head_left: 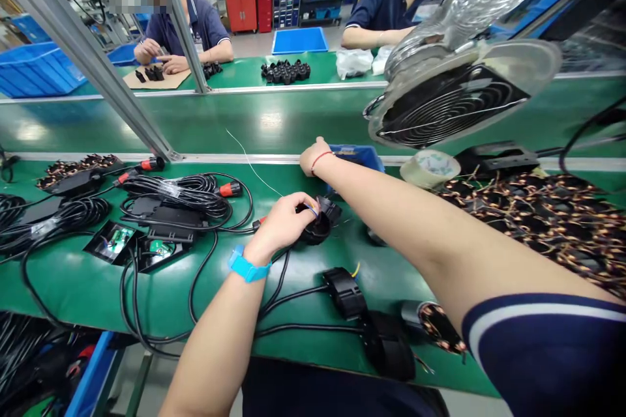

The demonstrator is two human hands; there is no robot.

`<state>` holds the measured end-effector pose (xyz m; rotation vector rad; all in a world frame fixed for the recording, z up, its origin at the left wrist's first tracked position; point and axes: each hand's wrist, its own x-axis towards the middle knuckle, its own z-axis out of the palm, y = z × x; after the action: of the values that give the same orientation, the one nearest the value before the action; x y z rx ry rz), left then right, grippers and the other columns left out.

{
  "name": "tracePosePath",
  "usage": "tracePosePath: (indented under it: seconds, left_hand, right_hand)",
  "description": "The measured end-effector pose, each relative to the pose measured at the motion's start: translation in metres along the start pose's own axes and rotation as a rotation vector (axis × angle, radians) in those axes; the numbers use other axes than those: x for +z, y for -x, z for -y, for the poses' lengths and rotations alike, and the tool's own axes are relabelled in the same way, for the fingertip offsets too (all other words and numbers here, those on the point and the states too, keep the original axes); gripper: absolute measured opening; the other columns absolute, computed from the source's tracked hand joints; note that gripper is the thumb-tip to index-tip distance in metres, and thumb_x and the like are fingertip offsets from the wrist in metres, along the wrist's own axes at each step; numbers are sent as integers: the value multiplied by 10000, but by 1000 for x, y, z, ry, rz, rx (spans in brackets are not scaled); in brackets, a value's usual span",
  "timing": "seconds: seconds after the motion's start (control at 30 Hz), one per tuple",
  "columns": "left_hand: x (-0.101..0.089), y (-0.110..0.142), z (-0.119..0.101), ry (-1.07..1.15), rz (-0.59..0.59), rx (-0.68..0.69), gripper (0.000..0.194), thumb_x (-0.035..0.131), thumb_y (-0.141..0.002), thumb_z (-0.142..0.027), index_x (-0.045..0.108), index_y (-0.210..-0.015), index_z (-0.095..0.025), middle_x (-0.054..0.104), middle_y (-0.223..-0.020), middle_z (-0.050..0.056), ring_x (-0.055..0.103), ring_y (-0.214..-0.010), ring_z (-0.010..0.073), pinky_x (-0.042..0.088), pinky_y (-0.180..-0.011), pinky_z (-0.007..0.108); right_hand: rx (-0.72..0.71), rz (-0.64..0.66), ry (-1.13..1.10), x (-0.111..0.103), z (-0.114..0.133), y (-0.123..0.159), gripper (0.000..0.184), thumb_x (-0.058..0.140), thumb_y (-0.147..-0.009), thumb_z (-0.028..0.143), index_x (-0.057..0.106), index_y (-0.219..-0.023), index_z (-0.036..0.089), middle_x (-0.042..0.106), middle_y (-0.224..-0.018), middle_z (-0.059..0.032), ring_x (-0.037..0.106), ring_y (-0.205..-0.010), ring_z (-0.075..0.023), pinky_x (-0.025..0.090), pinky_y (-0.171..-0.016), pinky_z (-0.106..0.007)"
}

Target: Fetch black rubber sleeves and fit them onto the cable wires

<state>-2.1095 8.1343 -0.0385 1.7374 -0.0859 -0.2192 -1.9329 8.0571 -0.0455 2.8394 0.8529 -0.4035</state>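
My left hand (288, 221), with a blue band at the wrist, curls its fingers over the rim of a black round housing (317, 232). Thin coloured wires (311, 209) show by its fingertips inside the housing. Farther back, my right hand (315, 156) is bent down at the near left corner of a blue bin (359, 156); its fingertips are hidden. A thin white thread (247, 158) runs from the table's far side toward my left hand. Closer to me lie two more black housings (345, 292) with cables and a wound copper stator (440, 326).
Coiled black cables (180, 192) and open boxes with green circuit boards (116, 242) lie left. Many copper-wound stators (542, 221), a tape roll (430, 168) and a fan (450, 104) are right. A metal post (98, 52) rises left. Two people sit across the bench.
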Motion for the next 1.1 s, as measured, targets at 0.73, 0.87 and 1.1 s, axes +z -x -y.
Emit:
tracePosePath:
  seconds: [0.73,0.87,1.1]
  left_hand:
    - [14,8,-6,-313,84,70,119,505,-812,-243,606,-782,-188,685,-927,-1,599,-915,164,453,-861,282]
    - [16,8,-7,-332,95,66,116,510,-807,-233,611,-775,-186,685,-916,2,601,-898,165,457,-852,285]
    - [16,8,-8,-351,111,69,136,509,-818,-244,623,-777,-183,686,-898,6,603,-880,167,454,-854,298]
  right_hand:
    - [-140,-196,-1215,-13,-14,167,202,608,-703,360,612,-747,162,609,-697,-11,528,-639,-139,412,-597,-272]
    - [-174,-180,-1150,-12,-18,173,201,590,-722,364,607,-761,167,599,-688,-2,518,-621,-135,403,-575,-267]
    - [-201,-117,-1069,-18,-17,179,205,557,-742,364,604,-782,169,632,-732,-12,557,-661,-151,433,-620,-270]
